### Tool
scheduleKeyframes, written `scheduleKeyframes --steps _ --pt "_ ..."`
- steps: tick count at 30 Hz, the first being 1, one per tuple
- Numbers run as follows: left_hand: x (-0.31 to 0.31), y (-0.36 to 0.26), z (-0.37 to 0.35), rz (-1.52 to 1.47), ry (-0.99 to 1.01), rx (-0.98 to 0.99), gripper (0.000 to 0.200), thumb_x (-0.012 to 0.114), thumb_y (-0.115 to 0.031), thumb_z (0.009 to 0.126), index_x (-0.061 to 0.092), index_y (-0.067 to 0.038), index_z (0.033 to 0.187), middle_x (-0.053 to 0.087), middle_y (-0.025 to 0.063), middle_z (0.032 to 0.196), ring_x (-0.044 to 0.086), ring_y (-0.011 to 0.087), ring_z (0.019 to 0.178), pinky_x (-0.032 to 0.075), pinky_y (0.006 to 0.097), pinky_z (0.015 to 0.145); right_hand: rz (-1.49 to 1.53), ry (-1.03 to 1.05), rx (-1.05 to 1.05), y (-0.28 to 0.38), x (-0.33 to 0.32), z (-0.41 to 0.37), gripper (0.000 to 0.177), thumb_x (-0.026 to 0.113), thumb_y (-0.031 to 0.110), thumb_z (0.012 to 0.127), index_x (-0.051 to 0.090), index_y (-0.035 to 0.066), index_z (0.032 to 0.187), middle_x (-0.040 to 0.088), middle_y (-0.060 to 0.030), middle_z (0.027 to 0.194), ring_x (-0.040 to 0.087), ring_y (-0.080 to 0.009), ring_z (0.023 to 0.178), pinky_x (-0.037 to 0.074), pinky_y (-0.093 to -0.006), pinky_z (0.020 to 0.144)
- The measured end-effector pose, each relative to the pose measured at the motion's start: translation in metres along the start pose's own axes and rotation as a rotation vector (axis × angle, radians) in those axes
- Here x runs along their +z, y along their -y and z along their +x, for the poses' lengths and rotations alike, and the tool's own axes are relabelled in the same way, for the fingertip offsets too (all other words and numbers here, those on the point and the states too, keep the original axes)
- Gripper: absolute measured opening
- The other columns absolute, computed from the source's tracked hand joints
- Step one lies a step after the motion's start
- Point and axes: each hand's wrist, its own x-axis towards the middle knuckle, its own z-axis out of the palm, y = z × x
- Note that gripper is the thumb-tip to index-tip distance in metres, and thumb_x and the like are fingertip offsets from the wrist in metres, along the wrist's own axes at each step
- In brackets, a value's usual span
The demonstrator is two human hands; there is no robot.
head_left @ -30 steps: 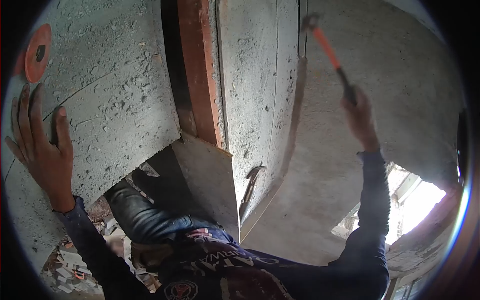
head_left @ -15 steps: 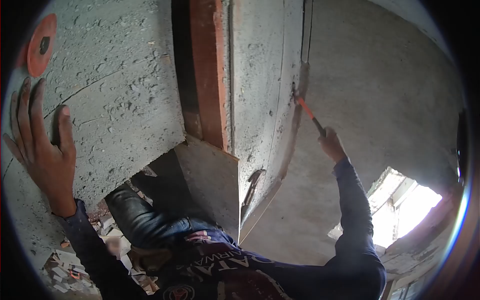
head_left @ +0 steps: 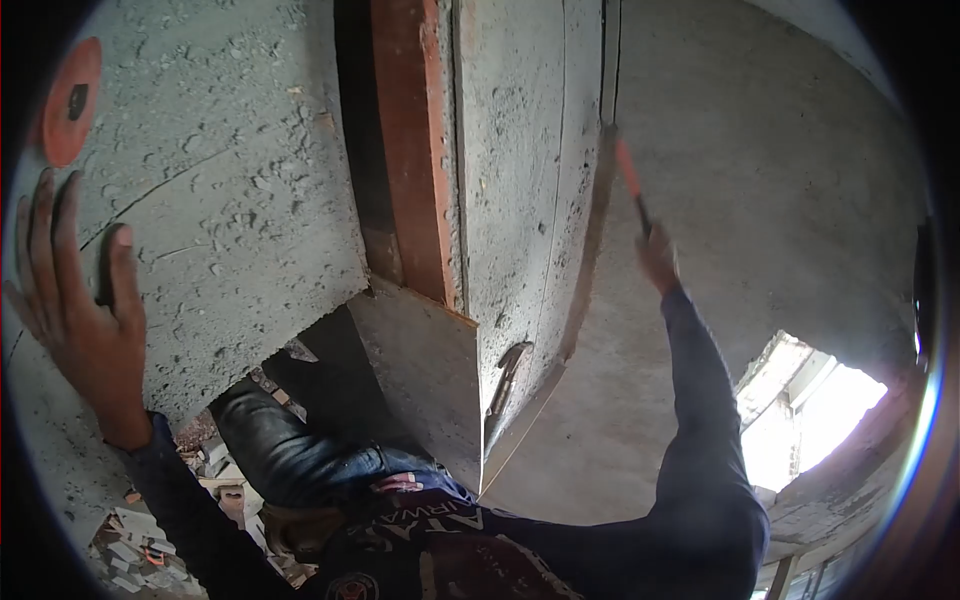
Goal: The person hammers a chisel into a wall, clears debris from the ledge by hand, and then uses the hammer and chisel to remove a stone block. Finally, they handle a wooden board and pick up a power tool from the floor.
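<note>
My left hand (head_left: 85, 330) lies against the rough, pitted concrete face (head_left: 240, 200) at the left, fingers stretched out. Just above its fingertips is a flat orange-red disc (head_left: 62, 120) with a dark centre. On the far right side, my right hand (head_left: 656, 258) is wrapped around the black grip of a hammer (head_left: 628, 168) with an orange shaft. Motion blurs the hammer; its head is hard to make out, close to the dark seam (head_left: 592, 250) where the concrete column (head_left: 510, 180) meets the grey wall (head_left: 760, 180).
A reddish-brown board (head_left: 410, 150) runs along a dark gap in the concrete. Below it, a panel (head_left: 425, 360) juts out, with a metal tool (head_left: 508, 380) beside it. Rubble (head_left: 130, 540) covers the ground at lower left. Bright light enters an opening (head_left: 815, 410) at the right.
My right hand has raised the hammer up and slightly away from the column, its shaft turning steeper. My left hand stays on the concrete; the view has shifted slightly.
</note>
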Motion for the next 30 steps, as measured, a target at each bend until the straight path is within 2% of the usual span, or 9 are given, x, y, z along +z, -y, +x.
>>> scheduleKeyframes --steps 2,10,12,15,17,21,25,29,30 --pt "0.003 -0.001 0.000 -0.083 -0.096 -0.008 0.045 0.060 -0.038 0.094 0.054 -0.021 0.135 0.049 -0.0015 0.143 0.041 0.0225 0.137 0.025 0.0593 0.110 0.019 0.447 0.354 -0.033 0.022 -0.053 0.022 0.057 0.019 0.084 0.060 -0.001 0.093 0.065 -0.0233 0.086 0.066 -0.0377 0.084 0.048 -0.0484 0.075" --pt "0.000 -0.015 0.001 -0.065 -0.094 -0.063 0.047 0.054 -0.046 0.096 0.052 -0.024 0.137 0.046 -0.0018 0.145 0.036 0.0234 0.140 0.020 0.0670 0.109 0.380 -0.088 -0.007 0.109 -0.210 0.011 0.035 0.063 0.041 0.090 0.057 0.009 0.103 0.053 0.0008 0.079 0.048 -0.0034 0.068 0.039 -0.0219 0.057" --pt "0.000 -0.006 0.004 -0.008 -0.072 -0.010 0.047 0.054 -0.041 0.097 0.050 -0.019 0.139 0.045 0.0015 0.146 0.037 0.0238 0.139 0.023 0.0632 0.109 1.039 -0.008 -1.005 0.107 -0.275 0.084 0.045 0.055 0.043 0.094 0.051 0.003 0.114 0.056 -0.0030 0.088 0.054 -0.0098 0.077 0.045 -0.0246 0.062" --pt "0.007 -0.004 0.001 -0.096 -0.098 -0.002 0.046 0.054 -0.044 0.096 0.052 -0.023 0.137 0.046 -0.0018 0.145 0.039 0.0233 0.139 0.023 0.0663 0.108 0.904 -0.763 -1.019 0.168 -0.243 0.081 0.029 0.048 0.014 0.101 0.044 0.015 0.072 0.032 0.0080 0.059 0.026 -0.0022 0.047 0.021 -0.0211 0.045" --pt "0.003 0.001 0.001 -0.030 -0.045 0.017 0.043 0.058 -0.033 0.097 0.054 -0.016 0.136 0.050 0.0043 0.141 0.043 0.0231 0.135 0.033 0.0492 0.105 0.891 -0.706 -0.561 0.099 -0.174 0.097 0.035 0.050 0.033 0.095 0.052 0.005 0.115 0.056 -0.0042 0.090 0.053 -0.0189 0.076 0.047 -0.0357 0.074" --pt "0.003 -0.003 0.006 -0.085 -0.134 0.010 0.045 0.057 -0.042 0.095 0.054 -0.020 0.135 0.048 -0.0009 0.144 0.040 0.0244 0.137 0.024 0.0627 0.109 0.071 0.317 0.213 -0.031 0.016 -0.031 0.023 0.052 0.010 0.081 0.055 -0.001 0.102 0.066 -0.0267 0.094 0.065 -0.0439 0.094 0.047 -0.0510 0.084" --pt "0.004 -0.005 0.006 -0.089 -0.139 -0.010 0.042 0.055 -0.041 0.096 0.055 -0.022 0.134 0.047 -0.0019 0.144 0.039 0.0234 0.138 0.023 0.0627 0.110 0.063 0.276 0.124 0.024 -0.052 -0.030 0.025 0.057 0.015 0.081 0.054 0.003 0.103 0.061 -0.0177 0.078 0.064 -0.0331 0.072 0.047 -0.0460 0.066" --pt "0.006 -0.003 0.003 -0.065 -0.168 -0.008 0.045 0.054 -0.042 0.096 0.053 -0.023 0.136 0.047 -0.0014 0.144 0.038 0.0223 0.139 0.021 0.0644 0.110 0.270 -0.117 -0.153 0.125 -0.197 0.036 0.029 0.059 0.033 0.091 0.052 0.007 0.102 0.042 0.0022 0.072 0.042 -0.0099 0.057 0.037 -0.0277 0.047" --pt "0.006 -0.003 0.001 -0.070 -0.157 0.001 0.045 0.054 -0.042 0.096 0.053 -0.023 0.136 0.047 -0.0014 0.144 0.038 0.0223 0.139 0.021 0.0644 0.110 0.873 -0.141 -0.806 0.123 -0.221 0.067 0.028 0.052 0.031 0.097 0.054 0.005 0.106 0.049 -0.0001 0.076 0.046 -0.0101 0.057 0.038 -0.0247 0.046"
